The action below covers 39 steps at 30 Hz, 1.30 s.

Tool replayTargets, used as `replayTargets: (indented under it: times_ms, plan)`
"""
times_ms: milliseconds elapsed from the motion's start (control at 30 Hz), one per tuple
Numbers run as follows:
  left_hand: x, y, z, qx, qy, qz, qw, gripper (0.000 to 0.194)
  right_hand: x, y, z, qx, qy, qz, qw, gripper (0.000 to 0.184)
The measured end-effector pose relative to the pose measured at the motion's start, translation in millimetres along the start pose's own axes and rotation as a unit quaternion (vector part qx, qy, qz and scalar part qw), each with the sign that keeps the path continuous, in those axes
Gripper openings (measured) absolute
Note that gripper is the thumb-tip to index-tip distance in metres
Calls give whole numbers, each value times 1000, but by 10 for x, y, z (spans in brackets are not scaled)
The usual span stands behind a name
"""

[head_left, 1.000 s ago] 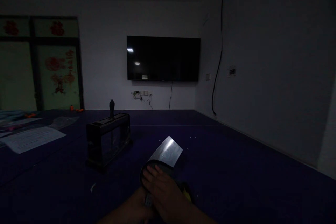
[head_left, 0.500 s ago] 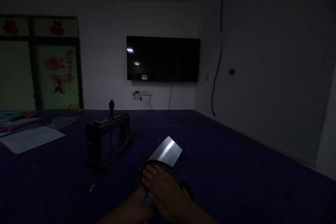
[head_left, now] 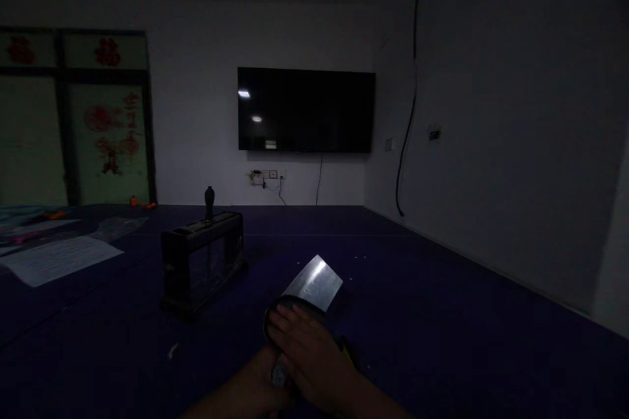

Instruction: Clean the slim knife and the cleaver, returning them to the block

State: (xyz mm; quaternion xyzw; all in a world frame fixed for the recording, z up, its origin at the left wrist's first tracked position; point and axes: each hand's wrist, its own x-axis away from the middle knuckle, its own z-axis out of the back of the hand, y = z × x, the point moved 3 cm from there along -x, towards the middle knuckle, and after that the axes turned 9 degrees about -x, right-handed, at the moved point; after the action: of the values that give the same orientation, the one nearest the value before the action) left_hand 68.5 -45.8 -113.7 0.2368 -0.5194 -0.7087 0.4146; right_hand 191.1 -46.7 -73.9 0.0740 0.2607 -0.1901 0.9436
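Note:
A shiny metal piece (head_left: 314, 283), curved like a cylinder with a dark rounded end (head_left: 271, 315), is tilted up and away to the right at the lower middle. My right hand (head_left: 312, 353) is laid across the dark end, fingers together and bent over it; its thumb is hidden. Under it, my left hand (head_left: 263, 380) closes around a narrow greyish part (head_left: 279, 372) below the dark end. Most of the left fingers are in shadow. Something dark with a yellow edge (head_left: 348, 352) shows just right of my right hand, partly covered.
A black box-like frame (head_left: 177, 268) with see-through sides and an upright black handle (head_left: 209, 203) stands left on the dark blue surface (head_left: 442, 314). Papers (head_left: 63, 258) and clear plastic (head_left: 118, 228) lie farther left. A television (head_left: 304, 111) hangs on the far wall.
The hands and the metal piece have shifted very slightly to the right in the picture. The grip looks the same, and the other things stay where they were.

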Motion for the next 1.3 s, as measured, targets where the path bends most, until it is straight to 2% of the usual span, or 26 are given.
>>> replayTargets:
  times_ms: [100,133,233,367,600,733,867,967,1133,1300]
  plan:
    - [19,-67,28,-19,77,52,995,32,3,47,7,6,24,-14,1000,47]
    - [28,-69,24,-21,84,63,994,28,5,72,8,9,34,-20,999,47]
    - [48,-49,8,-30,79,87,993,24,18,166,-6,22,55,-36,998,48]
    - [36,-108,25,-43,90,125,987,30,41,283,-40,39,77,-49,995,49]
    - [0,-192,48,-51,88,113,988,34,67,300,-54,52,131,-44,989,52]
    - [6,-184,66,-66,99,130,984,33,51,265,-48,50,120,-50,990,52]
    - [-6,-195,59,-33,87,75,993,30,25,220,-30,44,92,-62,993,50]
    - [3,-175,48,-26,80,63,994,27,10,182,-21,36,65,-55,996,48]
    - [35,-96,48,-34,106,100,989,28,2,177,-12,26,55,-43,997,49]
    - [39,-49,33,-47,93,99,990,28,3,229,-39,44,69,-50,995,50]
